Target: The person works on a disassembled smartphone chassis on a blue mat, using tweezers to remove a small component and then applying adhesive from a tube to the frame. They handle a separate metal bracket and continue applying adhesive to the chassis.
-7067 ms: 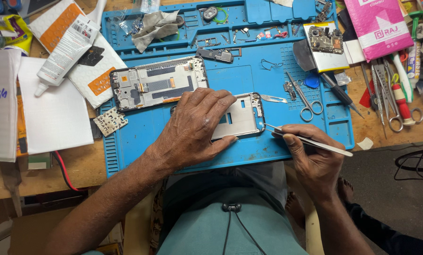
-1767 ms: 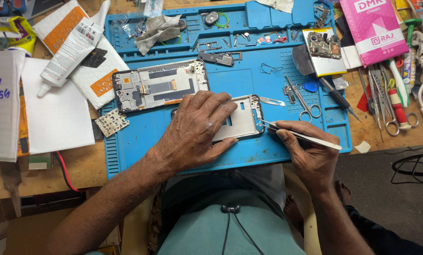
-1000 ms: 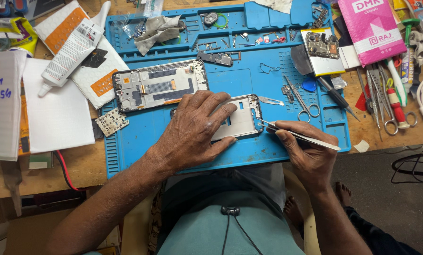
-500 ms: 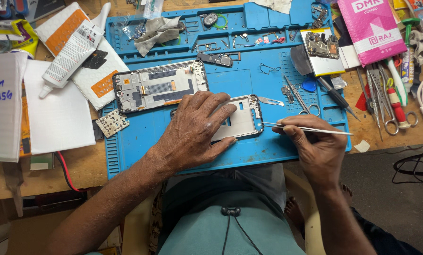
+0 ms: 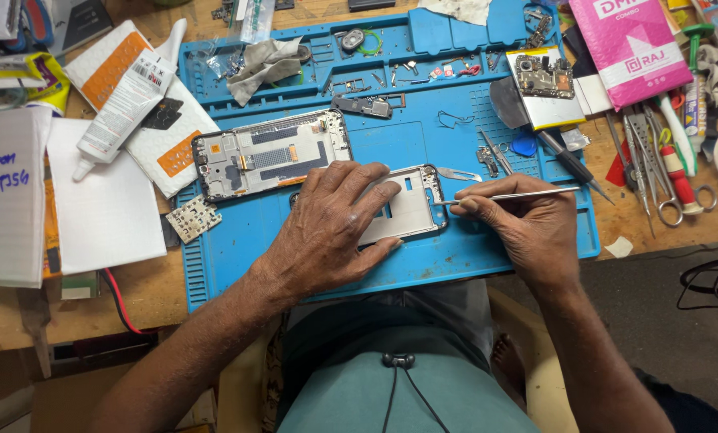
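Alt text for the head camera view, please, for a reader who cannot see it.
The left hand presses a silver phone panel flat on a blue repair mat, while the right hand holds metal tweezers with the tip at the panel's right edge. An opened phone frame lies just beyond, with a white glue tube at left and hand tools at right.

Phone back cover (image 5: 411,207): pale grey, lay flat on the blue mat. Metal tweezers (image 5: 507,196): slim, lay nearly level, tip at the cover's right edge.

Probably a phone repair workshop: blue repair mat (image 5: 238,256), tweezers (image 5: 647,152), opened phone frame (image 5: 271,152).
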